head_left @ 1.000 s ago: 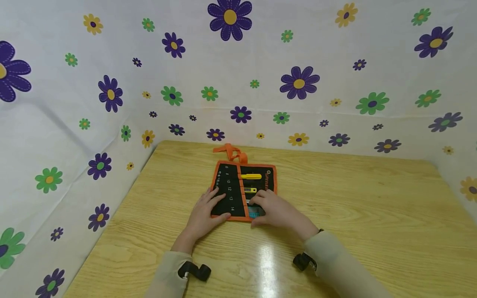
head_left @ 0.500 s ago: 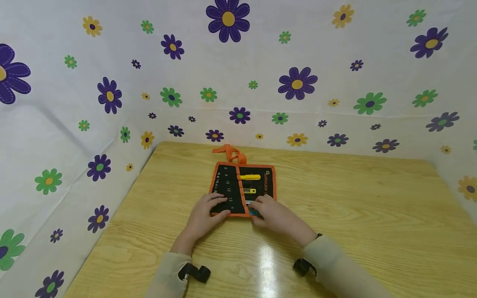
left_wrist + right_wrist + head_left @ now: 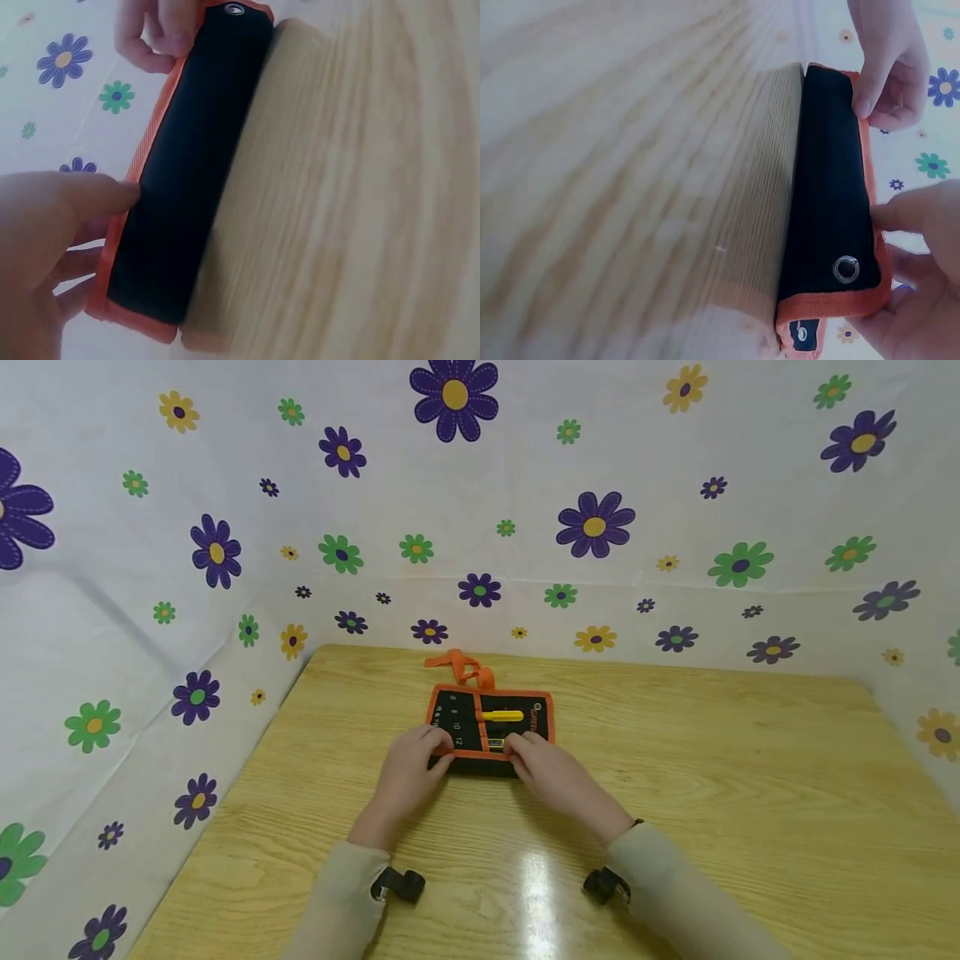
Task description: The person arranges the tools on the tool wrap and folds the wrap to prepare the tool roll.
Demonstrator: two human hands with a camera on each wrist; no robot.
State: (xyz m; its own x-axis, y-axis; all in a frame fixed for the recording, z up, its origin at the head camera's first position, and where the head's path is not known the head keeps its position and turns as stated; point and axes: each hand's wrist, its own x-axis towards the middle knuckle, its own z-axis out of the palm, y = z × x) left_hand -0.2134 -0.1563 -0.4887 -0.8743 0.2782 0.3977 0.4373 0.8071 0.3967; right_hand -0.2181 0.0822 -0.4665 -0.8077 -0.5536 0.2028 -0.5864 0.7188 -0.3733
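Observation:
A black tool roll pouch (image 3: 468, 697) with orange binding lies on the table, its near edge lifted so the plain black underside (image 3: 476, 766) faces me. Printed numbers show on its pocket panel, and a yellow tool (image 3: 504, 716) sticks out of one slot. Part of a second yellow item (image 3: 497, 743) shows below it. My left hand (image 3: 408, 777) pinches the raised orange edge near its left end, thumb on the underside (image 3: 180, 187). Toward the right end, my right hand (image 3: 555, 772) pinches the same edge, close to a metal eyelet (image 3: 846, 269). The lower pockets are hidden.
An orange tie strap (image 3: 461, 667) lies loose behind the pouch on the wooden table (image 3: 712, 793). Flower-printed white sheeting (image 3: 675, 510) stands behind the table and along its left side. Each wrist wears a small black camera mount (image 3: 401, 885).
Both hands have gripped the pouch's near edge and lifted it up and away from me. The underside has come into view, and the lower slots with the teal item are now covered.

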